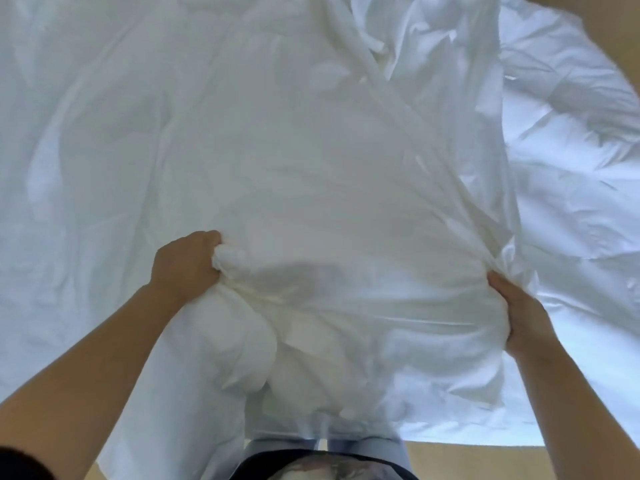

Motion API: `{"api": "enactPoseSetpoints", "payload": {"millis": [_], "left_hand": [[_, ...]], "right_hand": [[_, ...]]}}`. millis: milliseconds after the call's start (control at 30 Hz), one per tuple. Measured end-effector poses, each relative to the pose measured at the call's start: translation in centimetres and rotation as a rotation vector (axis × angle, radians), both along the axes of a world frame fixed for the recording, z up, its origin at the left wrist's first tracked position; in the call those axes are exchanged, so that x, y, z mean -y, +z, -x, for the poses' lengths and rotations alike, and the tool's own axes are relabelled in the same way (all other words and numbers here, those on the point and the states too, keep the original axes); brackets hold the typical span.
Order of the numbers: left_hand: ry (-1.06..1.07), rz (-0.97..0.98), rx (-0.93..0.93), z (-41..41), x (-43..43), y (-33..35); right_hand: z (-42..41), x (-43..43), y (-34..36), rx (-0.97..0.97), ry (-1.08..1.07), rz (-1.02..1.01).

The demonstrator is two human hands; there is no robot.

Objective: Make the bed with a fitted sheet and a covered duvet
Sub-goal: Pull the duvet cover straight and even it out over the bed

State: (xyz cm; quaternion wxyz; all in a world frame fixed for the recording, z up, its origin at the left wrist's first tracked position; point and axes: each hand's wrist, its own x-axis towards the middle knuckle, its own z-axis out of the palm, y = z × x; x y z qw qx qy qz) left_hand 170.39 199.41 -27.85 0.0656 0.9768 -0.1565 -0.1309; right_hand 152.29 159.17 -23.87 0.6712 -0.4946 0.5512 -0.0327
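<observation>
2 bare hands are working at the near edge of a bed, both holding the same white duvet [329,202].

Item 1: left hand [187,265]. Its grip is curling tightly round a bunched wad of the duvet's fabric, knuckles facing up and fingertips buried in the cloth. The forearm is reaching in from the lower left, with a dark sleeve [17,462] showing at the corner.

Item 2: right hand [519,313]. Its grip is pinching a gathered fold at the duvet's right side, thumb lying on top and fingers tucking underneath, out of sight.

Item 3: duvet. It is lying across the middle of the bed, running from the hands toward the far side. The stretch between the 2 hands is pulling taut, and below it the fabric is bulging in soft, padded lumps over the bed's near edge.

Item 4: sheet [69,133], white and creased, spreading flat at the left. Whether it is fitted cannot be told.

Item 5: more white bedding [571,150], lying crumpled at the right, partly under the duvet's edge.

Item 6: tan floor [467,459], showing beyond the bed's near edge, beside the person's light blue trousers [363,441].
</observation>
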Motion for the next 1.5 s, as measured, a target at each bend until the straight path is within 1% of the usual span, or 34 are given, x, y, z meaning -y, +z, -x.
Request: {"api": "enactPoseSetpoints", "payload": {"millis": [67, 100, 167, 233, 267, 300, 367, 433, 533, 600, 667, 733, 800, 833, 900, 933, 1033, 1100, 1167, 1200, 1267, 1300, 1333, 1433, 1467, 1500], "left_hand": [[0.002, -0.003, 0.006, 0.1, 0.6, -0.7], [0.015, -0.027, 0.009, 0.2, 1.2, -0.8], [0.032, -0.178, 0.023, 0.6, 2.8, -0.7], [-0.012, -0.355, 0.034, 1.7, 5.3, -0.2], [-0.064, -0.375, 0.024, 2.5, 6.9, 0.0], [-0.129, -0.348, 0.0, 3.4, 8.6, 0.2], [-0.263, -0.228, -0.052, 5.5, 12.4, 0.3], [-0.387, -0.104, -0.025, 7.7, 16.8, 0.0], [-0.481, -0.055, 0.019, 10.1, 23.6, -1.4], [-0.473, -0.142, 0.031, 10.6, 27.4, -2.6], [-0.43, -0.263, 0.002, 10.2, 29.9, -3.4], [-0.429, -0.301, 0.011, 9.4, 31.5, -4.1], [-0.417, -0.223, 0.005, 8.5, 32.4, -4.1], [-0.384, -0.14, 0.02, 8.0, 32.6, -3.7], [-0.323, -0.01, 0.08, 6.7, 32.8, -2.6], [-0.295, -0.004, 0.116, 6.1, 32.7, -2.0], [-0.214, -0.122, 0.151, 5.2, 32.5, -0.6], [-0.126, -0.188, 0.082, 5.2, 34.0, -0.8], [-0.057, -0.311, -0.037, 6.0, 36.7, -0.8], [-0.067, -0.396, -0.076, 6.6, 37.9, -0.7], [-0.121, -0.549, -0.081, 7.9, 40.1, 0.3], [-0.149, -0.583, -0.066, 8.6, 41.2, 0.9], [-0.181, -0.561, -0.046, 9.7, 42.4, 1.5], [-0.346, -0.291, 0.026, 13.2, 47.3, 2.0], [-0.427, -0.24, 0.022, 14.2, 48.9, 1.5], [-0.487, -0.243, 0.002, 14.8, 50.2, 0.7]], "right_hand": [[-0.3, 1.6, -1.4, -0.073, -0.042, 0.113], [-0.8, 1.8, -2.1, -0.109, -0.03, 0.181], [-1.5, 1.6, -3.4, -0.171, 0.017, 0.265], [-1.4, 1.0, -5.0, -0.181, 0.057, 0.284], [-1.3, 0.7, -5.6, -0.168, 0.064, 0.284], [-1.1, 0.5, -6.1, -0.155, 0.065, 0.287], [-1.0, 0.3, -6.6, -0.137, 0.084, 0.29], [-0.9, 0.5, -6.6, -0.119, 0.126, 0.271], [-0.5, 1.4, -6.1, -0.105, 0.203, 0.209], [0.1, 2.4, -5.9, -0.019, 0.248, 0.127], [0.7, 3.5, -5.7, 0.113, 0.292, -0.029], [1.3, 5.2, -5.8, 0.204, 0.354, -0.167], [1.9, 7.4, -6.0, 0.257, 0.434, -0.217], [2.1, 8.9, -6.0, 0.289, 0.439, -0.231], [2.9, 12.6, -6.0, 0.329, 0.358, -0.243], [3.5, 14.8, -5.9, 0.324, 0.292, -0.235], [6.3, 21.5, -5.3, 0.252, 0.105, -0.19], [7.4, 23.9, -5.4, 0.184, 0.047, -0.149], [7.0, 24.3, -6.0, 0.121, 0.058, -0.053], [6.6, 23.9, -6.2, 0.092, 0.086, -0.013], [6.1, 23.3, -6.9, 0.07, 0.102, 0.01], [6.0, 23.1, -7.3, 0.067, 0.09, 0.011], [6.2, 23.0, -7.6, 0.062, 0.078, 0.011], [6.4, 23.0, -7.4, 0.094, 0.076, -0.015], [6.5, 23.0, -7.2, 0.12, 0.08, -0.037], [6.7, 23.1, -7.1, 0.158, 0.089, -0.066]]}}
